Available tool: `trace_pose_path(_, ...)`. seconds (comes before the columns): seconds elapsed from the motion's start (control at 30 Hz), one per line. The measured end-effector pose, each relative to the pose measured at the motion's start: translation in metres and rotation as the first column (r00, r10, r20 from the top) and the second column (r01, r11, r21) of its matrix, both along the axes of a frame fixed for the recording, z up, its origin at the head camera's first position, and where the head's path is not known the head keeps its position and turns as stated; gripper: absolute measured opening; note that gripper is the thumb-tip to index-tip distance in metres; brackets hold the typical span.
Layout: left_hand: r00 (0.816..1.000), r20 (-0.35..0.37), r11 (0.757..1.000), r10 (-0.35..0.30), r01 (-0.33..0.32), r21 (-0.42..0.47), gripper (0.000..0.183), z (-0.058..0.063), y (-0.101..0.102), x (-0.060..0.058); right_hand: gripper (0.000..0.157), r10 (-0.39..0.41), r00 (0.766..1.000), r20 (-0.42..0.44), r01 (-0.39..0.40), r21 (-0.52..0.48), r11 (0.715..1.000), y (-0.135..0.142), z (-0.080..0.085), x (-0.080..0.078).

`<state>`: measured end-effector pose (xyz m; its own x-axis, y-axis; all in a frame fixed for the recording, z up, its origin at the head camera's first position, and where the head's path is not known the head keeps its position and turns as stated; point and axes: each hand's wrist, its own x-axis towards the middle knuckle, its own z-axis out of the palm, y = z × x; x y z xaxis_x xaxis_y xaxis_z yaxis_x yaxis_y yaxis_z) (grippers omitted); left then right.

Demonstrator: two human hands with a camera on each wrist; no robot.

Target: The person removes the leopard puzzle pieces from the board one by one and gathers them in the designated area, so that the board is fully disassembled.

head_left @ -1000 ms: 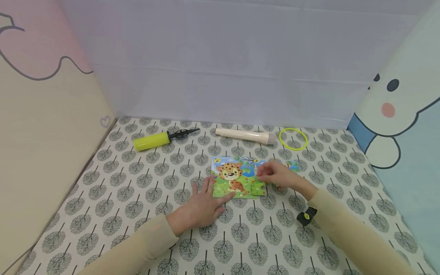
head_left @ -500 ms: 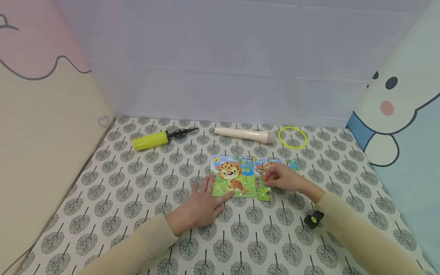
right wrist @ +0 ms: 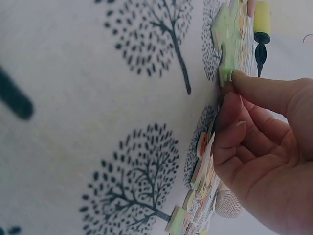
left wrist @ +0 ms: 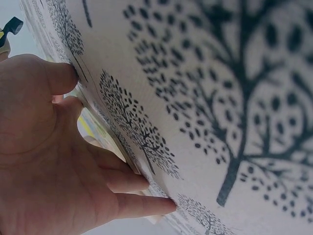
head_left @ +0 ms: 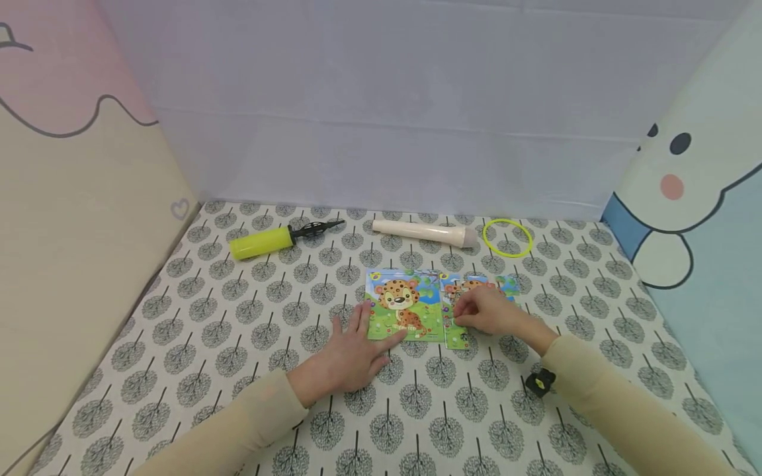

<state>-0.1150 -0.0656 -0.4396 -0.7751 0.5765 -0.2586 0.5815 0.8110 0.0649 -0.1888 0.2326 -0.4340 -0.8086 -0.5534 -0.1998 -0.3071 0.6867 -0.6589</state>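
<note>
A leopard picture card (head_left: 395,311) lies flat near the middle of the table. My left hand (head_left: 351,354) rests at its lower left corner, fingers spread and straight, thumb along the bottom edge. Just right of the card, my right hand (head_left: 491,312) pinches a green jigsaw puzzle piece (right wrist: 226,44) between thumb and forefinger, as the right wrist view shows. In the head view that piece sits at the bottom of a column of puzzle pieces (head_left: 450,284) alongside the card. More pieces with leopard parts lie partly hidden behind the right hand.
A yellow-green hand pump (head_left: 262,244) with a black nozzle lies at the back left. A white toy microphone (head_left: 423,233) and a yellow-green ring (head_left: 508,238) lie at the back right. A tree-patterned cloth (head_left: 250,344) covers the table, with walls on three sides.
My right hand has shifted right and a little toward me, carrying the green puzzle piece from the card's lower right corner to beneath the column of pieces. The left hand stays put.
</note>
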Motion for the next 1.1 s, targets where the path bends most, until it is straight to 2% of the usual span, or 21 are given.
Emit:
trace_pose_path(0.2,1.0,-0.01,1.0,-0.006,0.006,-0.018,0.053,-0.001,0.0,-0.001,0.004,-0.013,1.0,-0.008,0.013,0.007,1.0,0.0,0.0,0.0)
trace_pose_path(0.5,1.0,-0.018,1.0,-0.012,0.011,-0.02,0.053,0.0,0.0,-0.001,0.005,0.007,0.996,-0.091,-0.005,0.019,1.0,-0.007,0.004,-0.004)
trace_pose_path(0.9,1.0,0.002,1.0,0.001,-0.001,-0.011,0.053,-0.002,0.0,-0.001,0.005,0.014,0.999,-0.049,-0.015,-0.03,0.999,-0.039,-0.003,-0.012)
trace_pose_path(1.1,1.0,0.0,1.0,-0.006,0.006,-0.028,0.052,-0.001,0.0,-0.002,0.011,0.025,0.998,-0.053,-0.028,-0.061,0.998,-0.055,-0.001,-0.015)
